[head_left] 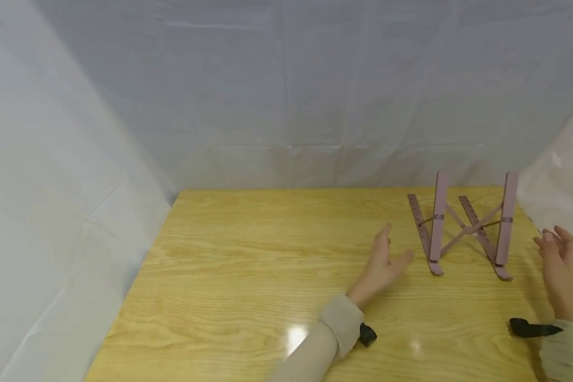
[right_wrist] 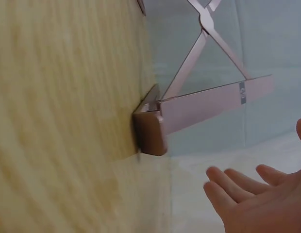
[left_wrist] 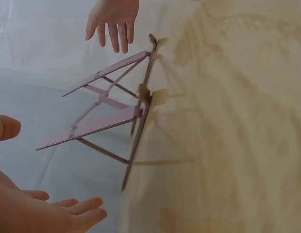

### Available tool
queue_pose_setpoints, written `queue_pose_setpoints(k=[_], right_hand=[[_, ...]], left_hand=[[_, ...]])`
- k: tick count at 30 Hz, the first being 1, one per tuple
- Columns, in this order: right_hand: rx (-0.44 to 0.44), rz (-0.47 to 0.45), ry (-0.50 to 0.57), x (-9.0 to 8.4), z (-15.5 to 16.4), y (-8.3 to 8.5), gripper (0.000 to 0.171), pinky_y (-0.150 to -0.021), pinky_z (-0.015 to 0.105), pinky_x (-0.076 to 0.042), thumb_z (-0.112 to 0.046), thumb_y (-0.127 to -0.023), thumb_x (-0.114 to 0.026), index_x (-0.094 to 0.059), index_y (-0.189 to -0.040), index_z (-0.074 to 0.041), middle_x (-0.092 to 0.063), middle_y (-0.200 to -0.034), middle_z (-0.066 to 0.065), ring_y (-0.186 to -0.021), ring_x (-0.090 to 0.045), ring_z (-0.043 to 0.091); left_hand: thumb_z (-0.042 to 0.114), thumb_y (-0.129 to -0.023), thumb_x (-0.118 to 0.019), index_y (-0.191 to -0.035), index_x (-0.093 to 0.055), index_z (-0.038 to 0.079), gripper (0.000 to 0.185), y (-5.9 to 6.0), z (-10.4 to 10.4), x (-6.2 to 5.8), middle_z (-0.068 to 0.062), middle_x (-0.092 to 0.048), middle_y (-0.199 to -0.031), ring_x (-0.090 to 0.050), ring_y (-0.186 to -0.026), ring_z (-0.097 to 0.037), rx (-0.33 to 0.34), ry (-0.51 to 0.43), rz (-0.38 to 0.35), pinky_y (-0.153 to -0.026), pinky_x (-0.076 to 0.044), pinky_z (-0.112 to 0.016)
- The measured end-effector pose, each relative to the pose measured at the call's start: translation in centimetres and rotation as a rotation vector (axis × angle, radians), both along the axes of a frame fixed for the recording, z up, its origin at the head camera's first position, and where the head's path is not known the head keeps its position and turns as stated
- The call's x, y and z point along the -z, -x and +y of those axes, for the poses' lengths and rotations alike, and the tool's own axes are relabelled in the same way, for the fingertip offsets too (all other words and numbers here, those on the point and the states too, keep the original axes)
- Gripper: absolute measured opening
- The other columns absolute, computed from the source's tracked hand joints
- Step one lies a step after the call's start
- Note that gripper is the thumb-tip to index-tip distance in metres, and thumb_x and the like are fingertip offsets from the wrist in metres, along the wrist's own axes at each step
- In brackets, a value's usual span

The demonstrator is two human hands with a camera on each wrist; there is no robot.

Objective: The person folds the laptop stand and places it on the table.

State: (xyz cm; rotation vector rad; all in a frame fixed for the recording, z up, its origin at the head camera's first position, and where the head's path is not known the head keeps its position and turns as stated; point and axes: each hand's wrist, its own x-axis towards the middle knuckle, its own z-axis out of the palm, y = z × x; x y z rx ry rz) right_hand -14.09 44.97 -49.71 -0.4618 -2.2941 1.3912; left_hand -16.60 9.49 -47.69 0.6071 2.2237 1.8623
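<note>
Pink slatted folding stand point(head_left: 463, 228), glossy wooden table point(head_left: 248, 276), open hands apart

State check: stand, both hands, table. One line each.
laptop stand: unfolded, propped up on the table, untouched
left hand: open, left of the stand, holding nothing
right hand: open, right of the stand, holding nothing
table: wooden, glossy

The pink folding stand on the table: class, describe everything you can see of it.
The folding stand is dusty pink, apparently plastic or painted metal. It stands unfolded on the wooden table, near the far right corner: two notched base rails, two raised support arms, thin crossed braces between them. The left hand and right hand flank it, open, touching nothing.
</note>
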Motion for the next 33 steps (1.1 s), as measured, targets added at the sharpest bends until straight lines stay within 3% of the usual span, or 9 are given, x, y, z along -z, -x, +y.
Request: queue_pose_setpoints(k=[4, 7, 9, 15, 17, 22, 25, 30, 33], right_hand=[[-0.174, 0.004, -0.026, 0.0, -0.6, -0.6, 0.058, -0.104, 0.009, -0.034, -0.034, -0.108, -0.029, -0.008, -0.159, -0.015, -0.025, -0.16, 0.008, -0.13, -0.042, -0.003], [-0.302, 0.013, 0.024, -0.2, -0.8, -1.1, 0.059, -0.098, 0.006, -0.037, -0.03, -0.109, -0.03, -0.003, -0.159, -0.014, -0.023, -0.161, 0.008, -0.122, -0.046, -0.009], [-0.336, 0.009, 0.054, -0.1, -0.8, -1.3, 0.061, -0.094, 0.004, -0.037, -0.026, -0.109, -0.035, -0.004, -0.16, -0.015, -0.027, -0.16, 0.004, -0.116, -0.047, -0.013], [-0.377, -0.093, -0.03, 0.6, -0.7, -1.3, 0.073, -0.089, 0.0, -0.034, -0.02, -0.106, -0.048, 0.0, -0.16, -0.019, -0.022, -0.162, -0.002, -0.126, -0.036, -0.013], [-0.394, -0.095, 0.145, 1.1, -1.0, -1.2, 0.079, -0.087, 0.003, -0.04, -0.016, -0.103, -0.054, 0.0, -0.16, -0.022, -0.016, -0.164, -0.003, -0.13, -0.035, -0.01], [-0.379, -0.102, 0.345, 1.6, -1.8, -1.4, 0.084, -0.078, 0.004, -0.046, -0.013, -0.099, -0.061, -0.004, -0.16, -0.025, -0.018, -0.163, -0.003, -0.133, -0.035, -0.007], [-0.367, -0.087, 0.241, 1.7, -1.8, -1.5, 0.08, -0.082, 0.002, -0.043, -0.012, -0.099, -0.062, -0.012, -0.16, -0.022, -0.03, -0.157, -0.005, -0.125, -0.039, -0.012], [-0.299, -0.055, 0.011, 2.3, -2.3, -1.1, 0.072, -0.084, 0.0, -0.036, -0.014, -0.095, -0.067, -0.031, -0.157, -0.02, -0.047, -0.142, -0.016, -0.116, -0.043, -0.015], [-0.292, -0.024, -0.007, 2.7, -2.4, -0.9, 0.067, -0.084, 0.001, -0.037, -0.011, -0.093, -0.07, -0.04, -0.153, -0.016, -0.054, -0.132, -0.022, -0.11, -0.048, -0.016]], left_hand=[[0.038, -0.099, -0.056, -0.159, -0.012, 0.011, 0.079, -0.2, 0.8, 0.7, -0.012, -0.017, -0.162, -0.028, -0.143, -0.031, 0.019, 0.015, -0.018, -0.113, -0.032, -0.035], [0.038, -0.097, -0.061, -0.159, -0.012, 0.011, 0.083, -0.3, 1.4, 1.1, -0.009, -0.017, -0.162, -0.026, -0.145, -0.026, 0.033, 0.032, -0.041, -0.115, -0.03, -0.036], [0.04, -0.095, -0.065, -0.159, -0.012, 0.013, 0.088, -0.3, 2.0, 1.3, -0.005, -0.017, -0.163, -0.024, -0.146, -0.023, 0.038, 0.044, -0.066, -0.116, -0.03, -0.038], [0.039, -0.088, -0.075, -0.16, -0.013, 0.016, 0.097, -0.2, 3.5, 1.9, -0.002, -0.018, -0.162, -0.022, -0.147, -0.021, 0.039, 0.098, -0.074, -0.116, -0.03, -0.04], [0.04, -0.088, -0.074, -0.159, -0.013, 0.015, 0.097, -0.2, 3.8, 2.4, -0.002, -0.018, -0.162, -0.024, -0.147, -0.021, 0.056, 0.119, -0.055, -0.115, -0.031, -0.039], [0.039, -0.09, -0.071, -0.158, -0.016, 0.014, 0.091, 0.0, 4.6, 3.9, -0.004, -0.021, -0.161, -0.025, -0.146, -0.02, 0.093, 0.212, 0.096, -0.115, -0.032, -0.038], [0.038, -0.092, -0.069, -0.156, -0.02, 0.014, 0.084, 0.1, 5.0, 4.3, -0.006, -0.024, -0.161, -0.022, -0.147, -0.02, 0.092, 0.277, 0.217, -0.118, -0.026, -0.041], [0.043, -0.093, -0.065, -0.155, -0.022, 0.011, 0.082, -0.2, 5.6, 4.6, -0.008, -0.026, -0.16, -0.018, -0.149, -0.021, 0.071, 0.398, 0.319, -0.121, -0.017, -0.042], [0.049, -0.093, -0.061, -0.155, -0.025, 0.011, 0.081, -0.5, 6.1, 4.8, -0.007, -0.028, -0.16, -0.019, -0.149, -0.021, 0.057, 0.531, 0.403, -0.121, -0.017, -0.041]])
